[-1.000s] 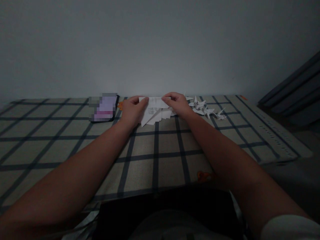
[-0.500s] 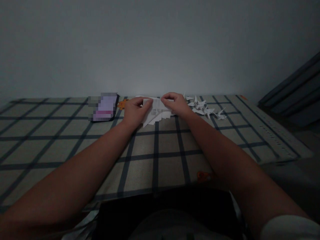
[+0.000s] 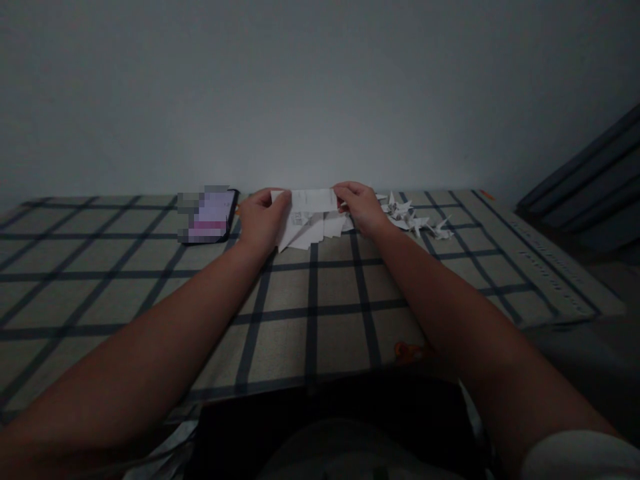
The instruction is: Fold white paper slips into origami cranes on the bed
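Between both hands a sheet of white paper [image 3: 314, 201] with faint print is held, its upper strip stretched level. My left hand [image 3: 264, 217] pinches the paper's left end, thumb on top. At the right end, my right hand [image 3: 359, 205] grips it between thumb and fingers. Below and behind it on the table lie several other white paper pieces [image 3: 333, 225], overlapping, one with dark print; where the held sheet ends among them is hard to tell. Several folded paper cranes [image 3: 413, 219] sit just right of my right hand.
A phone [image 3: 213, 217] with a lit screen, partly blurred out, lies left of my left hand. The table wears a checked cloth [image 3: 290, 333]. Near the front edge, by my right forearm, is an orange object [image 3: 410, 351]. A pale wall [image 3: 320, 93] rises behind the table.
My hands have moved apart, the left one leftward and the right one slightly rightward. More of the paper now shows stretched between them. The left hand now covers most of the orange thing beside the phone.
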Motion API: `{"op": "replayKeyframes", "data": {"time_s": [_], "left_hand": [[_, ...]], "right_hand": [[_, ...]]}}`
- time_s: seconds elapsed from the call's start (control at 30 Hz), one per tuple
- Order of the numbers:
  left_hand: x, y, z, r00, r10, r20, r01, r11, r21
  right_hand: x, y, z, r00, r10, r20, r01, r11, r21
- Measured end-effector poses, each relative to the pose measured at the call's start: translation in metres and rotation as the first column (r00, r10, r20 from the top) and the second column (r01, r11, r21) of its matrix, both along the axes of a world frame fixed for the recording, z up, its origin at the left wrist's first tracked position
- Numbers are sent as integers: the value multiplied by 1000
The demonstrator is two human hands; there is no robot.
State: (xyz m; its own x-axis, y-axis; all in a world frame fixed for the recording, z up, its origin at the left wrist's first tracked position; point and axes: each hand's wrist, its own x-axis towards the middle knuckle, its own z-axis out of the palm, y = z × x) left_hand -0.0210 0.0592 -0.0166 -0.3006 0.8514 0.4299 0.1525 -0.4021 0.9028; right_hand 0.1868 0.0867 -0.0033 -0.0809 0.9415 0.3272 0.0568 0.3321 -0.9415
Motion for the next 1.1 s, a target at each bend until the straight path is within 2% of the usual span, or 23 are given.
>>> {"op": "replayKeyframes", "data": {"time_s": [0.17, 0.37, 0.5, 0.7, 1.1], "left_hand": [[2, -1, 1, 998, -66, 10, 66, 997, -26], [5, -2, 1, 960, -248, 126, 265, 953, -144], [6, -4, 1, 942, -297, 154, 319, 937, -144], [7, -5, 3, 953, -270, 133, 288, 948, -133], [3, -2, 1, 994, -103, -28, 100, 990, -102]], "right_hand": [[-3, -2, -3, 995, 95, 18, -95, 995, -14], [-2, -5, -1, 993, 84, 87, -86, 996, 25], [-3, -9, 2, 984, 121, 132, -131, 988, 76], [-10, -17, 5, 966, 193, 175, -215, 970, 116], [-9, -17, 6, 962, 177, 207, -214, 962, 171]]}}
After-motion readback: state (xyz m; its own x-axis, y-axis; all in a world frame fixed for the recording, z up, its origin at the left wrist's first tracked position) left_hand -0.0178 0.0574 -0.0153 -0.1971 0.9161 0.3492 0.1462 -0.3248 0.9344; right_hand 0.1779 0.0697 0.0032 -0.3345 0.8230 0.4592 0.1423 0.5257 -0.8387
